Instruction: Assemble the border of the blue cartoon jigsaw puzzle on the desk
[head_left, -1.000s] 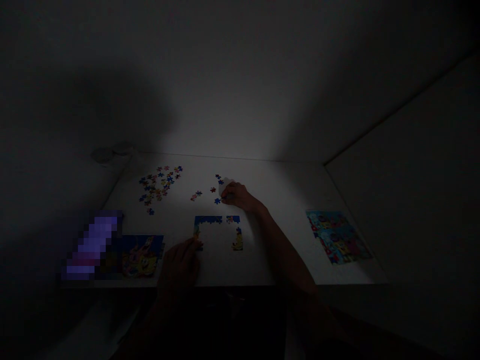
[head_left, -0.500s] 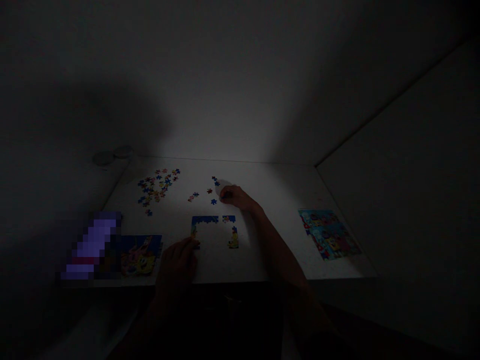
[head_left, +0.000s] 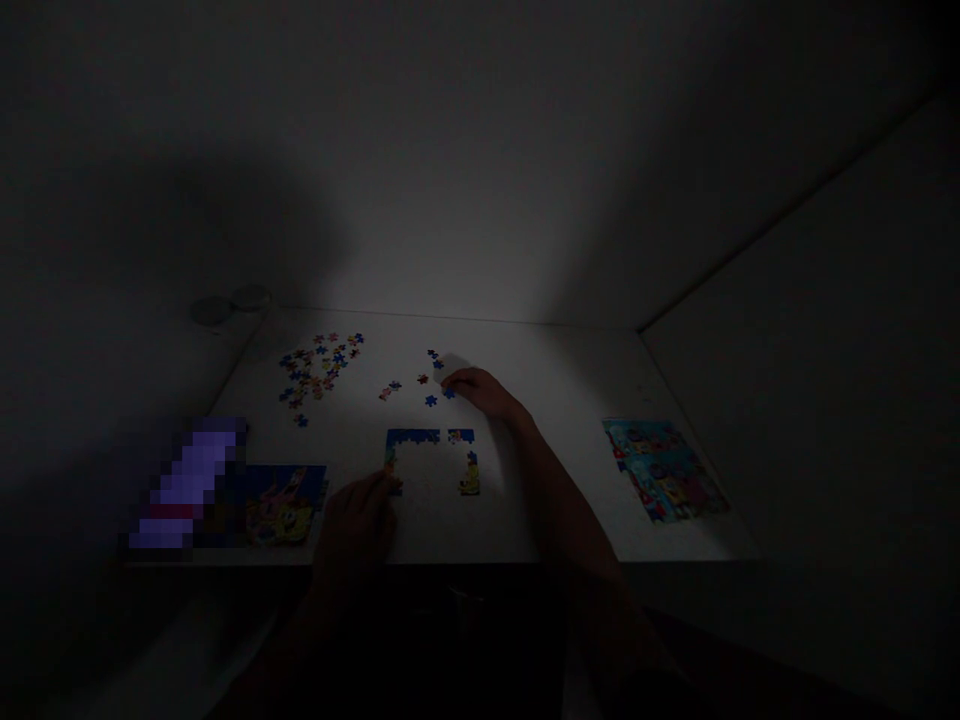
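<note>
A partly joined jigsaw border (head_left: 414,436) lies on the white table, with a top row, a left side and a right side; a small gap splits the top row. My left hand (head_left: 358,512) rests palm down at the border's lower left, fingers stretched out and their tips on its left side. Farther up, my right hand (head_left: 481,390) has its fingers pinched together at a blue puzzle piece (head_left: 449,393), partly covered by the fingertips. Beside it lie a loose blue piece (head_left: 430,401) and a reddish piece (head_left: 422,379). The scene is very dark.
Several loose puzzle pieces (head_left: 319,370) are spread at the back left. A picture (head_left: 289,505) with cartoon figures lies left of my left hand, next to a pixelated purple patch (head_left: 191,485). Another colourful puzzle picture (head_left: 667,470) is at the right. Walls stand behind and at the right.
My right hand's fingers have shifted slightly, and a blue piece now shows under their tips. My left hand stays at the border. The whole view has moved a little.
</note>
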